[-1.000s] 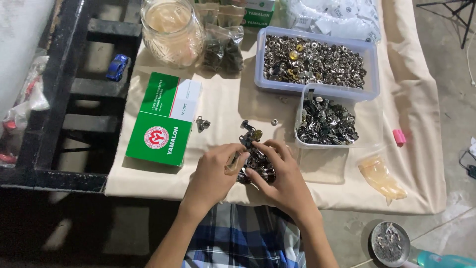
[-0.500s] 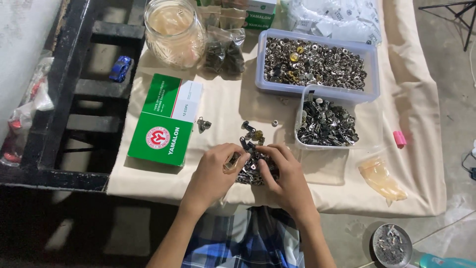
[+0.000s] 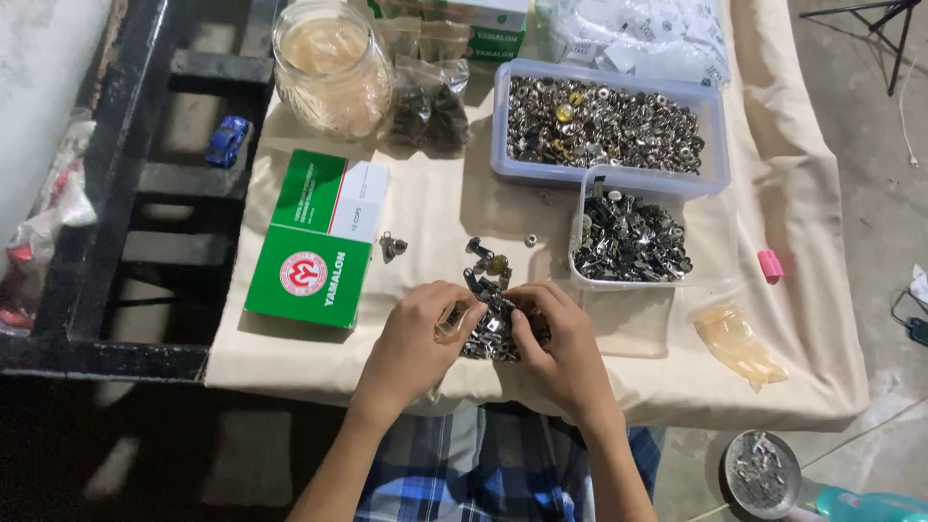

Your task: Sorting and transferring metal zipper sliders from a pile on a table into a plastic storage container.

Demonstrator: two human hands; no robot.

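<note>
Near the desk's front edge, the left hand (image 3: 418,333) pinches a small metal piece (image 3: 451,317) while the right hand (image 3: 563,340) curls closed over the heap of metal fittings (image 3: 491,327). Behind — a large clear tub (image 3: 713,145) of shiny round snaps, a small tub (image 3: 580,253) of darker pieces, a glass jar (image 3: 329,63).

green box (image 3: 319,242), glass jar (image 3: 332,63)

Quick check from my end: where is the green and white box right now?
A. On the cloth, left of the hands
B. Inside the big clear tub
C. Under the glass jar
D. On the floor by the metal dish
A: the green and white box lies flat on the cloth, left of the left hand, apart from it.
</note>
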